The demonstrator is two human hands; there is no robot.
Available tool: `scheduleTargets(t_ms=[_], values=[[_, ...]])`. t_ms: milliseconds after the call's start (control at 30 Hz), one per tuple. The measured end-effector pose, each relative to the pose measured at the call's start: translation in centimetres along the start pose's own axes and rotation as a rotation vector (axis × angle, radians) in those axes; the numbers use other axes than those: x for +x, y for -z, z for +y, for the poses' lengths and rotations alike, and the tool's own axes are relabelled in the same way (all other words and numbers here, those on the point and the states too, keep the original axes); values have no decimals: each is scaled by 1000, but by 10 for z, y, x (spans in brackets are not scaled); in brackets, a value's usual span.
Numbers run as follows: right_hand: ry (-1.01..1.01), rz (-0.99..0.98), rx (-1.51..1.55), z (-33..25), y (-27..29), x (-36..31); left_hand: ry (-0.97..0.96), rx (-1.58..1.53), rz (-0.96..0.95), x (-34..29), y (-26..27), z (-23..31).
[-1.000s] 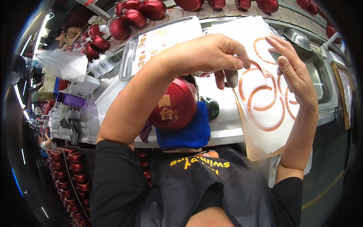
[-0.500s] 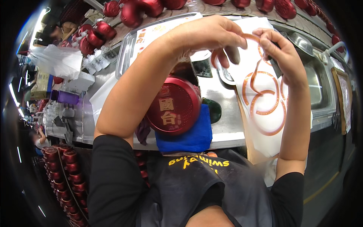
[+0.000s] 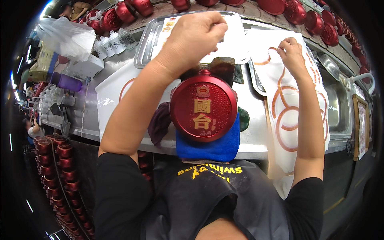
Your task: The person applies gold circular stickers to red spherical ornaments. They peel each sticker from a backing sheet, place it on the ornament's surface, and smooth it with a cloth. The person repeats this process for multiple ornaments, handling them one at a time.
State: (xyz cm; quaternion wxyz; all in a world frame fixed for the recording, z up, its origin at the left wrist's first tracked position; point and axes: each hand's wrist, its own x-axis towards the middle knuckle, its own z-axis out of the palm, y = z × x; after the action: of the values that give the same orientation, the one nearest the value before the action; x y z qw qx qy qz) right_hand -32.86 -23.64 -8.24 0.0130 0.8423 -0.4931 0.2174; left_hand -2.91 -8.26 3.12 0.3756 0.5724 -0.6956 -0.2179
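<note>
A round, glossy red bottle (image 3: 203, 106) with raised gold characters rests over a folded blue cloth (image 3: 208, 149) in front of me. Above its neck, my left hand (image 3: 196, 34) is closed with the fingertips together; whatever they hold is hidden. At the right, my right hand (image 3: 293, 56) pinches at the end of a curved orange-brown strip (image 3: 263, 63). Below that hand lies a white sheet (image 3: 276, 74) bearing several ring-shaped orange-brown strips (image 3: 289, 147). A dark block (image 3: 223, 67) stands behind the bottle's neck.
A clear tray (image 3: 145, 50) with a printed sheet lies at the back. Red round bottles (image 3: 296, 12) line the far edge. White small bottles (image 3: 116, 43) and a purple bottle (image 3: 66, 81) stand left. A dark cloth (image 3: 159, 122) lies beside the red bottle; a sink (image 3: 338, 108) is right.
My hands have moved apart: the left away leftward above the bottle, the right down onto the sheet. The ring strip seen between them is no longer there. My view has shifted slightly.
</note>
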Motion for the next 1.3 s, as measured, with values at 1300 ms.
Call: scheduleTargets(t_ms=[1300], values=[[322,130,411,-198,63,-84,-16,189,422,-130,-8,-34]])
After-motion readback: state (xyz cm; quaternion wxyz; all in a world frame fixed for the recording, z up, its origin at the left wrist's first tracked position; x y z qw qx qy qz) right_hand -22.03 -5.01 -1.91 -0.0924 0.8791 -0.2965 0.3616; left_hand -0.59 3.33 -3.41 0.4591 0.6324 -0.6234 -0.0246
